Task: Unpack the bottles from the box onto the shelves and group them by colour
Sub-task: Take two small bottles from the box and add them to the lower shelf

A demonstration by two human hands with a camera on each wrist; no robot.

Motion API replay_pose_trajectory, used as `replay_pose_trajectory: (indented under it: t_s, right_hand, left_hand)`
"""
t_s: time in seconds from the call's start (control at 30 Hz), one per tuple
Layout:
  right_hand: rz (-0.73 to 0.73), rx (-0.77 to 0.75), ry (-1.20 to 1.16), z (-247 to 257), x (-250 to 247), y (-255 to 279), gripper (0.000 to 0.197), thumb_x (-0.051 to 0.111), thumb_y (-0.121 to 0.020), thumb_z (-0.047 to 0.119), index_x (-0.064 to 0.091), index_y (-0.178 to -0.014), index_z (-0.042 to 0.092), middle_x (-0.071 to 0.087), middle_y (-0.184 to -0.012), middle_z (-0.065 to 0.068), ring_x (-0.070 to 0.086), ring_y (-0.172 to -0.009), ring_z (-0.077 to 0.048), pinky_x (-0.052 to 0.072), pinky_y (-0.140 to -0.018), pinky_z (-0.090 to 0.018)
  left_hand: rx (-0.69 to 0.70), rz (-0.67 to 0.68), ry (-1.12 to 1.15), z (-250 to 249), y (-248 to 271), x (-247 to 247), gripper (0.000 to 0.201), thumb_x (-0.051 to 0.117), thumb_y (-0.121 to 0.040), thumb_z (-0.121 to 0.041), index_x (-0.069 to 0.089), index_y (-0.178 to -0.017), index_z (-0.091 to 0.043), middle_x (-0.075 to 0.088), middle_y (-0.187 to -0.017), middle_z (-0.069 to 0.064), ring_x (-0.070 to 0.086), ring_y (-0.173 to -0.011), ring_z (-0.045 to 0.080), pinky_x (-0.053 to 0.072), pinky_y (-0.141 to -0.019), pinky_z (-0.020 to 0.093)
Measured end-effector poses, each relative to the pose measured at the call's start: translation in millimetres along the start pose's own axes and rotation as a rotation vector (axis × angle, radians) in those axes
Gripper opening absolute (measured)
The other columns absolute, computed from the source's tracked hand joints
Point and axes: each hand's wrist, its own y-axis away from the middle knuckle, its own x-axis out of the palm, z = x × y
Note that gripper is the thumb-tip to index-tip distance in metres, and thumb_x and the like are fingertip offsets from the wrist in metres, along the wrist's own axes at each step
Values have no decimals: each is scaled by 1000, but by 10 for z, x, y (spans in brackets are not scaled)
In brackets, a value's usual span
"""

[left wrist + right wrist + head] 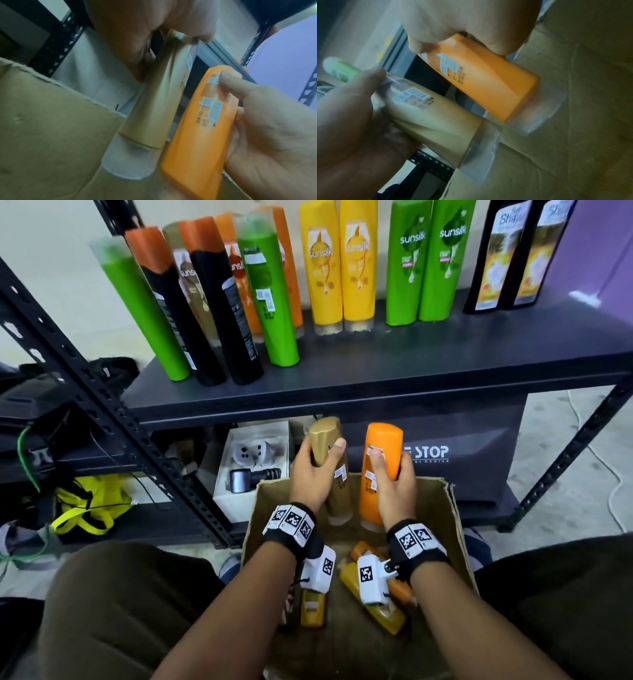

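Your left hand [313, 474] grips the gold bottle [330, 470], your right hand [394, 491] the orange bottle [378, 474], both above the box [455, 518] rim at 12 o'clock, under the shelf [376, 378] edge. Three bottles lie inside.

- I see the gold bottle [330, 460], clear cap down, upright over the box [455, 518], gripped by my left hand [313, 477].
- Orange bottle [378, 470] just beside it at 3 o'clock, cap down too, in my right hand [394, 491].
- Yellow bottles [373, 597] lie flat on the box floor, at 6 o'clock.
- Shelf [376, 364] at 12 o'clock: yellow pair [339, 265], green pair [428, 261], black pair [513, 258] upright; a mixed cluster [212, 302] leaning left.
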Motion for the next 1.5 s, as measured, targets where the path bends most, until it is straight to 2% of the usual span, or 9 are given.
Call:
replay_pose_trajectory:
  t_s: [0.1, 0.3, 0.47, 0.6, 1.0, 1.1, 1.2, 1.4, 1.5]
  right_hand:
    - [6, -108, -11, 217, 12, -25, 26, 59, -87, 67, 58, -99, 44, 69, -97, 14, 68, -88, -2, 54, -78, -26]
    - [-20, -284, -15, 766, 30, -168, 34, 53, -88, 73, 57, -105, 44, 69, -99, 12, 69, -92, -8, 57, -84, -35]
    - [-19, -378, -22, 1183, 13, -274, 29, 49, -93, 67, 54, -105, 41, 68, -97, 15, 67, -93, -7, 56, -85, -34]
    - [-70, -485, -69, 1537, 18, -341, 35, 48, -97, 57, 49, -119, 30, 66, -98, 25, 65, -89, 2, 50, -77, -15]
    - [-107, -635, -85, 2385, 95, -628, 38, 47, -104, 44, 45, -131, 17, 67, -112, 6, 67, -94, 1, 53, -76, -13]
    - [-104, -621, -61, 2402, 130, -707, 38, 47, -104, 44, 43, -133, 19, 63, -112, 14, 64, -98, 5, 53, -83, -16]
    - [-78, -609, -27, 2404, 177, -808, 35, 47, -104, 44, 41, -131, 23, 59, -111, 18, 61, -97, 11, 46, -78, -5]
    - [-78, -568, -7, 2326, 293, -899, 52, 47, -99, 53, 39, -139, 20, 60, -129, -1, 62, -113, -17, 51, -98, -41]
    - [-72, -555, 17, 2291, 332, -957, 51, 48, -99, 54, 38, -140, 24, 59, -131, -1, 62, -115, -19, 51, -100, -47]
  left_hand:
    - [67, -23, 35, -205, -47, 1, 42, 64, -84, -67, 63, -110, -35, 71, -97, -19, 66, -92, -2, 52, -83, 27]
    - [151, -53, 189, -659, -221, -48, 23, 66, -93, -52, 62, -106, -33, 75, -97, -3, 73, -98, 22, 54, -95, 54]
    - [199, -65, 255, -976, -298, -58, 26, 67, -90, -58, 61, -104, -36, 74, -94, -2, 74, -95, 21, 56, -92, 56]
    - [250, -62, 332, -1322, -353, -84, 34, 72, -83, -62, 63, -104, -36, 72, -95, 10, 75, -89, 29, 60, -86, 53]
    - [414, -56, 323, -2002, -787, -120, 46, 72, -88, -55, 62, -117, -22, 73, -94, -3, 75, -87, 23, 62, -79, 52]
    - [423, -74, 312, -2066, -888, -129, 46, 72, -86, -59, 63, -115, -25, 74, -100, 1, 74, -92, 26, 61, -82, 55]
    - [426, -64, 315, -2096, -975, -122, 45, 72, -84, -61, 63, -113, -28, 74, -97, 0, 75, -89, 24, 62, -80, 54]
    - [456, -41, 314, -1988, -1108, -86, 49, 73, -84, -61, 63, -117, -27, 74, -99, -1, 75, -91, 22, 62, -82, 52]
    - [442, -77, 314, -1945, -1198, -74, 47, 73, -83, -63, 63, -116, -31, 74, -100, -2, 75, -93, 23, 61, -83, 55]
